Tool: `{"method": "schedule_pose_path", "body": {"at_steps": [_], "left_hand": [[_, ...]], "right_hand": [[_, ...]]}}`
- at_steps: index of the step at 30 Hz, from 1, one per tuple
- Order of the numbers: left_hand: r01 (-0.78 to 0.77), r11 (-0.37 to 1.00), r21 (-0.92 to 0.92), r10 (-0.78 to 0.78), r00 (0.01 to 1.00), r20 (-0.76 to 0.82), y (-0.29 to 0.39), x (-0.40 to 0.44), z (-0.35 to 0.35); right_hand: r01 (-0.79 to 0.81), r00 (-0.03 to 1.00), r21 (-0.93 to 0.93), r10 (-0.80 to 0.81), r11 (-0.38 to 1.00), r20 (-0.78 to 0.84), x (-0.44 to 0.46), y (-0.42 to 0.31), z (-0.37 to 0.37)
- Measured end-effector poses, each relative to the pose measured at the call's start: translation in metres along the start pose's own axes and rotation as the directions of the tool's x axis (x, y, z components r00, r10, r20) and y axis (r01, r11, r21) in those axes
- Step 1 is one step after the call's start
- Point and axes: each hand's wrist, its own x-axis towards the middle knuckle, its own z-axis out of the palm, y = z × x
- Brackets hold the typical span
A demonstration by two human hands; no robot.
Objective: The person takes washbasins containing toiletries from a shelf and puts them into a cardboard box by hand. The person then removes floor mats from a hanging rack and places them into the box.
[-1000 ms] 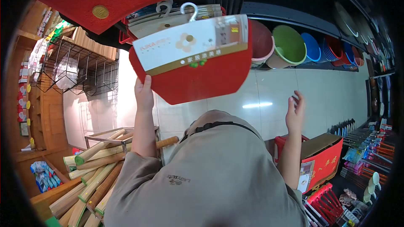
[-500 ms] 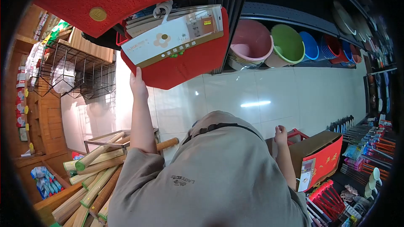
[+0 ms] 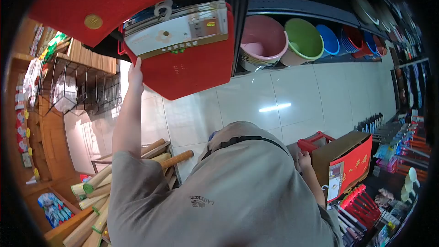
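A red floor mat (image 3: 183, 73) hangs folded from a white plastic hanger (image 3: 163, 10), its printed header card (image 3: 157, 38) across the top. Around the mat's left edge, just below the card, my left hand (image 3: 136, 72) is closed. More mats hang behind it, mostly hidden. My right hand (image 3: 303, 161) is low at my right side, fingers loosely curled and nothing visible in them. It is near a red metal frame (image 3: 315, 142) and a cardboard box (image 3: 325, 158) with a red mat (image 3: 351, 169) on its side.
Above left, a larger red mat (image 3: 132, 0) juts out. Pink (image 3: 263, 41) and green (image 3: 302, 41) buckets line the low shelf beside several others. Wooden rolling pins (image 3: 98, 196) lie piled at my left, and wire baskets (image 3: 87, 87) stand beyond. Brushes (image 3: 359, 206) crowd the lower right.
The view has shifted, so the mats and buckets sit further left. My left hand still grips the mat's edge, and the mat hangs straighter. My right hand has dropped slightly.
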Motion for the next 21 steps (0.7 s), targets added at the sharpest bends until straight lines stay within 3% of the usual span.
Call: {"method": "schedule_pose_path", "body": {"at_steps": [1,2,3,4,5,6,7,8,9,10,11,12,13,14,15,18,19,20,21], "left_hand": [[0.023,0.992,0.126,-0.015,0.998,-0.067,-0.002,0.008,-0.006],[-0.122,0.951,0.285,0.186,0.96,-0.208,-0.011,0.018,-0.006],[-0.077,0.957,0.28,0.106,0.99,-0.088,-0.014,0.03,-0.019],[0.059,0.918,0.392,0.001,0.989,-0.151,-0.018,0.044,-0.033],[0.069,0.917,0.392,-0.002,0.986,-0.168,-0.017,0.047,-0.032],[0.079,0.916,0.393,-0.008,0.984,-0.178,-0.016,0.047,-0.028],[-0.211,0.927,0.311,0.231,0.973,-0.028,-0.022,0.044,-0.027],[-0.367,0.866,0.339,0.37,0.927,0.059,-0.073,0.108,-0.083],[-0.019,0.978,0.208,0.064,0.976,-0.21,-0.047,0.06,-0.041],[-0.033,0.97,0.24,0.104,0.952,-0.287,-0.028,0.004,0.01],[0.07,0.969,0.237,-0.013,0.972,-0.233,-0.037,0.003,0.014],[0.004,0.925,0.381,0.106,0.958,-0.267,-0.058,-0.01,0.029],[0.11,0.911,0.398,0.051,0.927,-0.371,-0.04,-0.084,0.093],[0.157,0.952,0.264,-0.15,0.988,-0.048,-0.106,-0.045,0.059],[-0.059,0.926,0.373,-0.056,0.956,0.29,-0.228,0.038,-0.004],[0.222,0.786,0.577,-0.306,0.951,0.051,-0.232,-0.148,0.109],[0.321,0.598,0.734,-0.456,0.89,-0.018,-0.255,-0.176,0.129],[0.295,0.457,0.839,-0.554,0.832,0.009,-0.278,-0.202,0.141],[0.066,0.433,0.899,-0.534,0.822,0.197,-0.351,-0.201,0.13]], "right_hand": [[0.043,0.999,-0.021,-0.043,0.999,0.008,-0.003,-0.005,-0.002],[0.072,0.997,-0.037,-0.072,0.997,0.006,-0.008,-0.007,-0.003],[0.108,0.993,-0.051,-0.105,0.993,0.05,-0.009,-0.01,-0.003],[0.13,0.989,-0.062,-0.125,0.99,0.083,-0.011,-0.018,-0.005],[-0.017,0.994,0.202,-0.005,0.979,0.107,-0.045,-0.062,-0.016],[0.096,0.99,0.009,-0.096,0.995,0.107,-0.036,-0.05,-0.018],[-0.059,0.981,0.277,0.004,0.959,0.194,-0.05,-0.063,-0.022],[0.149,0.98,0.245,-0.177,0.958,0.095,-0.021,-0.014,-0.002],[0.137,0.99,-0.047,-0.135,0.989,0.044,-0.023,-0.016,-0.005],[0.154,0.988,-0.03,-0.153,0.988,0.031,-0.019,-0.007,-0.005],[0.181,0.983,-0.015,-0.18,0.983,0.023,-0.018,0.004,-0.003],[0.146,0.989,0.005,-0.146,0.989,0.001,-0.022,0.012,-0.002],[0.14,0.99,0.011,-0.139,0.99,-0.019,-0.024,0.019,-0.002],[0.139,0.99,0.015,-0.139,0.99,-0.036,-0.025,0.028,-0.003],[0.122,0.992,0.031,-0.121,0.992,-0.045,-0.027,0.039,-0.007],[0.117,0.992,0.011,-0.117,0.993,0.049,-0.039,0.081,-0.021],[0.081,0.997,0.0,-0.081,0.997,0.011,-0.04,0.1,-0.025],[0.046,0.999,-0.009,-0.047,0.999,-0.027,-0.042,0.118,-0.03],[0.037,0.999,0.006,-0.037,0.999,-0.031,-0.044,0.134,-0.037]]}}
